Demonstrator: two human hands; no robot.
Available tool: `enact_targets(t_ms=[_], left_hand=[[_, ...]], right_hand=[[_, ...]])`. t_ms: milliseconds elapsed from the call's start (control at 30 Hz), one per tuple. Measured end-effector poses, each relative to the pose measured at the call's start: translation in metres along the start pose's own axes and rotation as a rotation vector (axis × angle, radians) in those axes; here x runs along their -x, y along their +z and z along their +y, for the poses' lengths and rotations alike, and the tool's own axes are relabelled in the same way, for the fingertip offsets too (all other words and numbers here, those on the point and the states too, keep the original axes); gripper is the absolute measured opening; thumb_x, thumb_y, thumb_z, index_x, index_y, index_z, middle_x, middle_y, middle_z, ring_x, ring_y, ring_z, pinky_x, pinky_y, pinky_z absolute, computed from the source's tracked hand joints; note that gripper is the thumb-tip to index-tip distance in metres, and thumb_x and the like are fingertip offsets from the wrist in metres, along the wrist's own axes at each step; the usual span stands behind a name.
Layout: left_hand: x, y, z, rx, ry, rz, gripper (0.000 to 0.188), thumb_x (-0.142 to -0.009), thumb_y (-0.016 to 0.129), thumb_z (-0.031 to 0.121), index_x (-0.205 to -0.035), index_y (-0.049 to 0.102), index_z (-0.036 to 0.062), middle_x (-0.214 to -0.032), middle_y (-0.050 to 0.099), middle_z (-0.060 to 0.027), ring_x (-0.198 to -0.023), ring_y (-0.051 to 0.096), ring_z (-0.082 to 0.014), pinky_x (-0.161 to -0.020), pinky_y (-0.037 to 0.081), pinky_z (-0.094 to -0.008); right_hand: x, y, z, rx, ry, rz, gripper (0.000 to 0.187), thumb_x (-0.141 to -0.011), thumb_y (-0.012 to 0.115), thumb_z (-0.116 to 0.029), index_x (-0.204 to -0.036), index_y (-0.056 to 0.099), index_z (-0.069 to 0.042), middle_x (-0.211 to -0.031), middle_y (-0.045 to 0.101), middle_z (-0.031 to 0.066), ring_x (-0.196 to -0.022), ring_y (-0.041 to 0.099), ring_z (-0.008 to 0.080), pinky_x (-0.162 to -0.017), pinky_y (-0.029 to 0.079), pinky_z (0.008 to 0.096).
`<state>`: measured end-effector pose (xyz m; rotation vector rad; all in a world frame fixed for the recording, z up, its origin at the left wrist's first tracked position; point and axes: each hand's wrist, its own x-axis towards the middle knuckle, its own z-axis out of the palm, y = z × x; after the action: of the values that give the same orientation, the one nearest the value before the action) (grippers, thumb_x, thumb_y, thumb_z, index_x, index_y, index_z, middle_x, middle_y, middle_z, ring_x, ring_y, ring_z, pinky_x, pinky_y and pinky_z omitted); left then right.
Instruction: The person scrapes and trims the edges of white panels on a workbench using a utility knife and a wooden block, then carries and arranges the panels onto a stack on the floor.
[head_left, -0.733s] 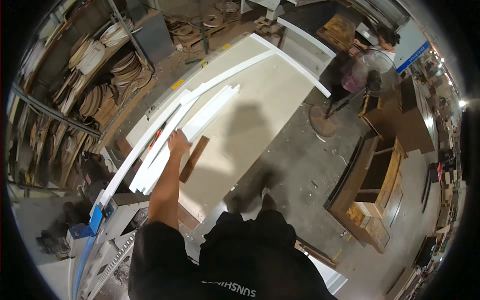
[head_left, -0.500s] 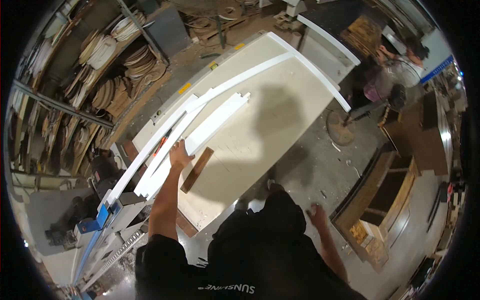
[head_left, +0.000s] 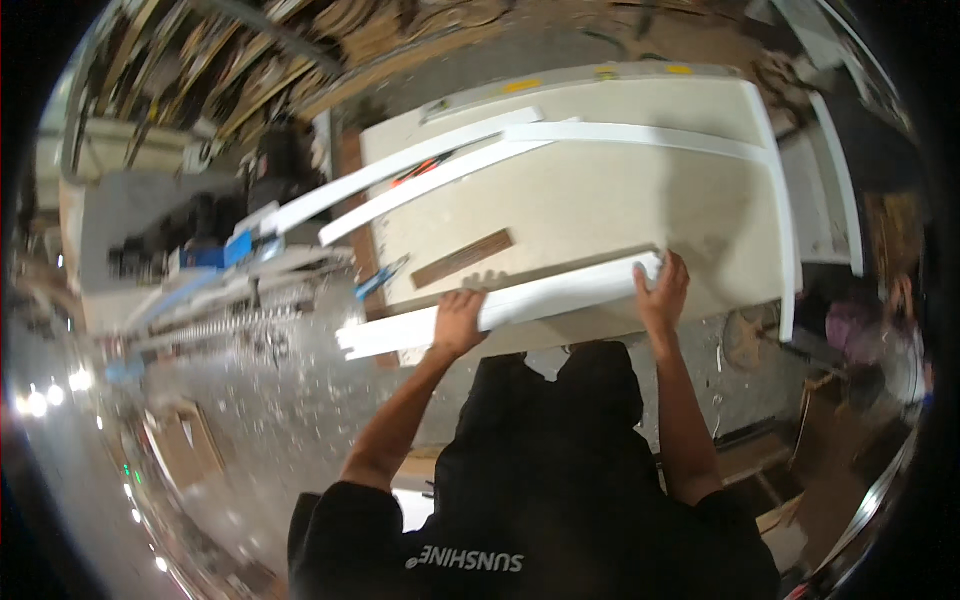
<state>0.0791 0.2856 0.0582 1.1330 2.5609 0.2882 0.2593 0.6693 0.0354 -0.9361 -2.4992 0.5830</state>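
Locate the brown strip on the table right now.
In the head view, the brown strip lies left of centre on the table, just beyond the left hand, with the blue tool to its left.

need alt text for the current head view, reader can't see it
A person's left hand and right hand hold a long white piece, the right near one end, at the near side of a pale table. Beyond it lie a short brown strip and slender white strips.
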Motion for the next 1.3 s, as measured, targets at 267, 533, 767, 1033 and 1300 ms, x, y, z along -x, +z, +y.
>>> enact_targets(t_ms=[267,533,767,1033,1300], left_hand=[[0.014,0.029,-0.015,0.102,-0.010,0.097,0.094,-0.073,0.093,0.035,-0.155,0.051,0.0184,-0.139,0.062,-0.0165,-0.142,0.051,-0.0379,-0.128,0.028,-0.0555],[0.142,0.041,-0.147,0.009,-0.835,0.770,0.076,-0.094,0.077,0.034,-0.150,0.048,-0.0075,-0.145,0.055,-0.0304,-0.135,0.051,-0.0448,-0.116,0.035,-0.0609],[0.210,0.033,-0.203,0.827,-0.930,0.553,0.053,-0.107,0.069,0.028,-0.141,0.056,-0.0113,-0.121,0.073,-0.0173,-0.109,0.069,-0.0221,-0.096,0.054,-0.0350],[0.196,0.047,-0.207,0.764,-1.014,0.625,0.057,-0.104,0.074,0.035,-0.136,0.059,-0.0099,-0.108,0.071,-0.0111,-0.095,0.063,-0.0177,-0.088,0.052,-0.0329],[0.220,0.044,-0.233,0.530,-1.107,0.866,0.036,-0.106,0.070,0.027,-0.122,0.067,-0.0051,-0.112,0.072,-0.0159,-0.095,0.066,-0.0222,-0.086,0.055,-0.0363]], right_hand=[[0.013,0.045,0.033,0.245,0.019,-0.106,0.074,-0.097,0.074,-0.052,-0.141,0.054,0.004,-0.146,0.053,0.0258,-0.140,0.047,0.0443,-0.120,0.038,0.0540],[0.007,0.019,0.033,0.411,-0.092,0.045,0.064,-0.089,0.083,-0.054,-0.120,0.070,0.001,-0.136,0.062,0.0192,-0.123,0.062,0.0378,-0.106,0.051,0.0497],[0.043,0.057,0.003,0.306,0.096,-0.033,0.080,-0.089,0.080,-0.053,-0.143,0.058,0.002,-0.150,0.053,0.0232,-0.140,0.050,0.0413,-0.117,0.042,0.0519],[0.039,0.035,-0.013,0.188,0.300,-0.075,0.079,-0.083,0.086,-0.052,-0.140,0.062,-0.005,-0.162,0.037,0.0223,-0.145,0.042,0.0433,-0.118,0.042,0.0528],[0.050,0.044,0.016,-0.059,0.371,0.012,0.065,-0.078,0.094,-0.041,-0.128,0.062,-0.014,-0.157,0.038,0.0198,-0.151,0.028,0.0418,-0.123,0.026,0.0583]])
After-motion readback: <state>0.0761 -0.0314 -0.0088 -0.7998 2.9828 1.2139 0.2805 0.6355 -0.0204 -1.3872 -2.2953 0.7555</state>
